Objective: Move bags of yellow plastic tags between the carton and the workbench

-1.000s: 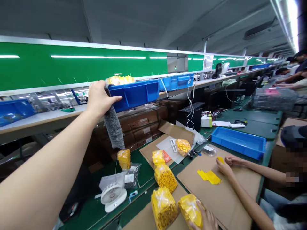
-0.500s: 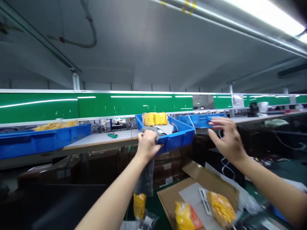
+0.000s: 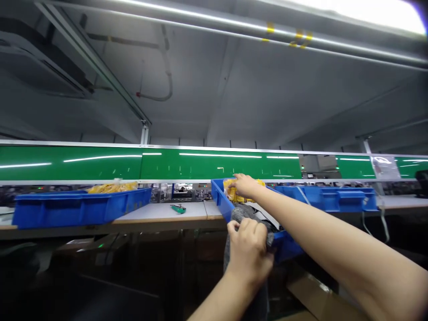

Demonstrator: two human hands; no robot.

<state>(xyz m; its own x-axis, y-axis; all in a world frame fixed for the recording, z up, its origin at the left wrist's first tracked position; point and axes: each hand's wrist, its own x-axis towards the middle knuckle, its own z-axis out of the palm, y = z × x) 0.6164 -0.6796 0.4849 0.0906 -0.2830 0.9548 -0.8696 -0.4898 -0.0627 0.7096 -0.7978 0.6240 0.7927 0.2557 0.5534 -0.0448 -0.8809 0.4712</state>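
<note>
A white shelf [image 3: 157, 213] carries blue plastic bins [image 3: 80, 207] and a green tool [image 3: 178, 208].

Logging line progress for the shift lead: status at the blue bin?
Right hand on yellow bag in blue bin. Left hand gripping grey knit cloth at bin's near edge.

Left hand [image 3: 249, 256] clenched low, fingers [image 3: 246, 227] curled, right arm [image 3: 334, 243] stretched across above, right hand [image 3: 245, 186] extended, fingers angled downward

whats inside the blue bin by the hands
Inside the blue bin, a yellow bagged pack and a pale sheet show; the right hand and grey knit cloth cover the rest.
</note>
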